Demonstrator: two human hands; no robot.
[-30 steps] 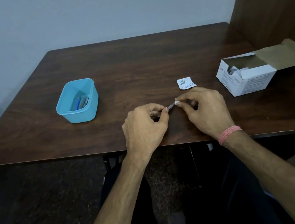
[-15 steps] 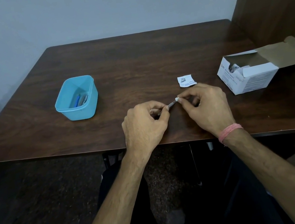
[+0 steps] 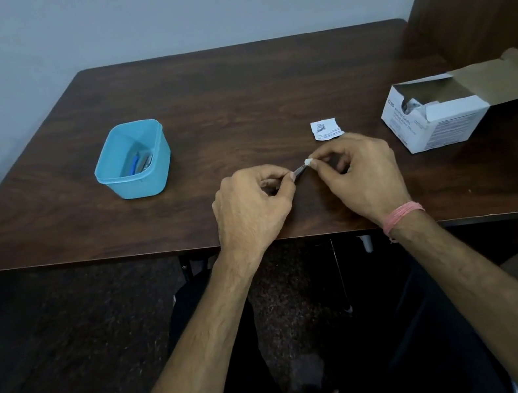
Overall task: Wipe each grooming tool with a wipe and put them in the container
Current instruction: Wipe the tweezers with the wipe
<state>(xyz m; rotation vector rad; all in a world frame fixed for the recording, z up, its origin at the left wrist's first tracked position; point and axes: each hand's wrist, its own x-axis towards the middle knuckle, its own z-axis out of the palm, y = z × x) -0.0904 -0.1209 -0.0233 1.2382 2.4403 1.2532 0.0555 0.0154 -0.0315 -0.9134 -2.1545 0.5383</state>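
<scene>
A thin metal tool [image 3: 300, 172] is pinched at one end by the left hand [image 3: 252, 207], just off the near edge of the table [image 3: 233, 97]. Its other end is pinched through a small white wipe [image 3: 308, 162] by the right hand [image 3: 364, 174], fingers curled narrow — wiping is judged to be under way. The tub [image 3: 157, 176], well left of the hands, already holds a blue-handled item and something metallic, so part of the task looks done. No other loose tool is seen. A torn sachet [image 3: 325, 129] lies just beyond the right hand; its print cannot be read. On the open box [image 3: 435, 127], far right of the hands, the lettering is too blurred to read.
</scene>
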